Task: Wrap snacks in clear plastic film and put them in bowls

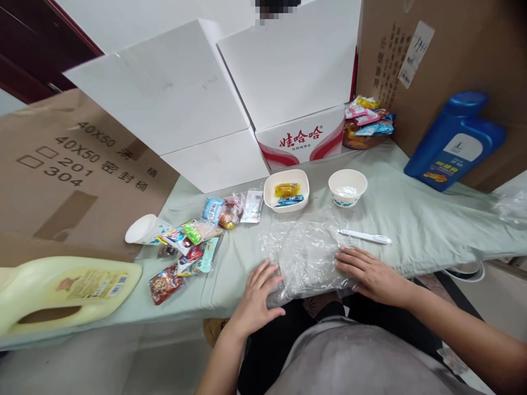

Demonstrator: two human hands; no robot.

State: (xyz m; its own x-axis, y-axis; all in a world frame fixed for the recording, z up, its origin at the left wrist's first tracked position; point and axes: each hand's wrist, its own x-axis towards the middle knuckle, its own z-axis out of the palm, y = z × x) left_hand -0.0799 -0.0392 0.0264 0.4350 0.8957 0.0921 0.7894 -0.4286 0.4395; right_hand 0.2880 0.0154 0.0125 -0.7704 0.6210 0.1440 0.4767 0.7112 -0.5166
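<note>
A crinkled clear plastic bag (308,255) lies flat at the table's near edge; a round outline shows within it, but I cannot make out what that is. My left hand (258,299) rests at the bag's left edge, fingers stretched out and thumb apart. On the right edge lies my right hand (370,274), its fingers extended flat. Just beyond the right fingertips is a white pen-like utility knife (364,236). Behind the bag stand a white square bowl (268,192) with a yellow and a blue packet in it, and a paper bowl (347,198) with clear plastic inside.
Snack packets (193,247) and a tipped paper cup (144,229) lie at left, near a pale yellow jug (69,291). A blue bottle (453,142) leans at right. White boxes (296,71), cardboard cartons (74,164) and a snack-filled basket (362,137) line the back.
</note>
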